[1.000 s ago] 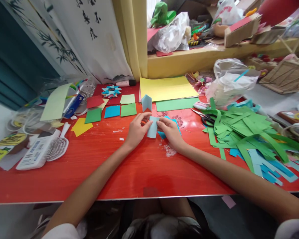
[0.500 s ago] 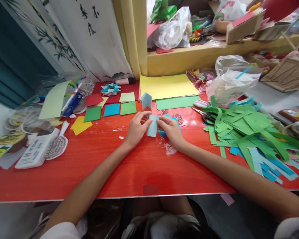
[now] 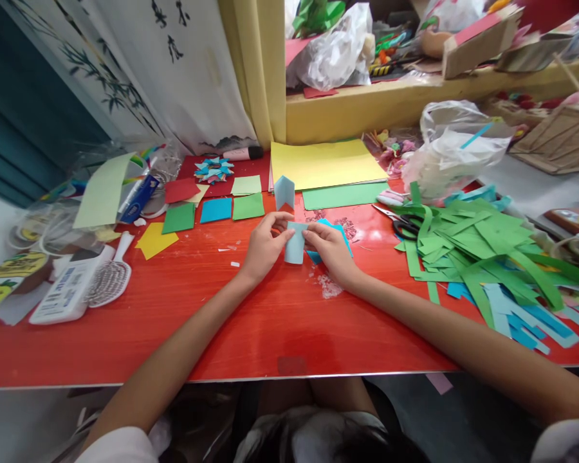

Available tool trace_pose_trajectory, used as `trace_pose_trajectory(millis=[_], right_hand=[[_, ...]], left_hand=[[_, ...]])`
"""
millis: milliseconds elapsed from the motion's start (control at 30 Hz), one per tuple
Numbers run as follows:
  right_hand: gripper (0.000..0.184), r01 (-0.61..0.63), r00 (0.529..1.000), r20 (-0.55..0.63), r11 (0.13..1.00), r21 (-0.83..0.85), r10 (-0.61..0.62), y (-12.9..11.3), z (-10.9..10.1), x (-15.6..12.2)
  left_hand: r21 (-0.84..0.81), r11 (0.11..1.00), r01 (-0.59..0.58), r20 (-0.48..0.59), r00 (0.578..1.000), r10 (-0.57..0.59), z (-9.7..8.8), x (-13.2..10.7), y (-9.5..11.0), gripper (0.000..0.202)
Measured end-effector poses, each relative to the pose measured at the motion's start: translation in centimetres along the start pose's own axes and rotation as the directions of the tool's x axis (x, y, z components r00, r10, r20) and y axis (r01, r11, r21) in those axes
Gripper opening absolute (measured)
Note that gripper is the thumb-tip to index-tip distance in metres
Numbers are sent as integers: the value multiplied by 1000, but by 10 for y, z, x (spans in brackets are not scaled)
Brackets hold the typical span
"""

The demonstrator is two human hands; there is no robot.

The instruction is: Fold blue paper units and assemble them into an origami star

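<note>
Pinched a small light blue paper piece [image 3: 296, 247] over the middle of a red table [image 3: 241, 334], gripping near its upper left with thumb and fingers of the left hand [image 3: 265, 247] and its upper right with those of the right hand [image 3: 332, 251]. Gave no clear sign of contact between its lower edge and the table. Risked, probably, a skewed crease or bent corner from uneven pressure or a slipping fingertip. Also risked knocking the pointed folded paper [image 3: 284, 191] just beyond the left fingers, or dragging the darker blue paper [image 3: 314, 257] partly hidden by the right hand, with any careless sweep. Had paper squares [image 3: 216, 210] in a row ahead to the left, yellow sheets [image 3: 328, 167] straight beyond, and black-handled scissors [image 3: 396, 220] to the right, crowded by a heap of green paper strips [image 3: 477, 235].
</note>
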State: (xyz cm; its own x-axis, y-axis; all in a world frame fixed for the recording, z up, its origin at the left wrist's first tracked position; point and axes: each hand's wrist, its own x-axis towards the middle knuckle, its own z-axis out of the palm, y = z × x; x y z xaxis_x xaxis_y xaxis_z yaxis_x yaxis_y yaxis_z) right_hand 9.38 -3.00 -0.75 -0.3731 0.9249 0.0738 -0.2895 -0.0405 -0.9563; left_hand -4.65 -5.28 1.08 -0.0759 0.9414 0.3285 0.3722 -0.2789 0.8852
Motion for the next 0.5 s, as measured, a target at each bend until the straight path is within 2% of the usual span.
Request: trace_pose_trajectory(millis=[133,300,500], right_hand=[[13,-7,1000,-1,1000,-26,7,0,-1,0],[12,-14,999,-35,998,-60,12,1,-2,0],[14,-8,1000,-18,997,-71,7,4,-4,1]], left_hand=[[-36,999,35,-15,999,-36,-1,1,-1,19],[-37,990,137,26,990,-136,-3,3,-4,16],[-10,995,103,14,995,-103,-4,2,-2,21]])
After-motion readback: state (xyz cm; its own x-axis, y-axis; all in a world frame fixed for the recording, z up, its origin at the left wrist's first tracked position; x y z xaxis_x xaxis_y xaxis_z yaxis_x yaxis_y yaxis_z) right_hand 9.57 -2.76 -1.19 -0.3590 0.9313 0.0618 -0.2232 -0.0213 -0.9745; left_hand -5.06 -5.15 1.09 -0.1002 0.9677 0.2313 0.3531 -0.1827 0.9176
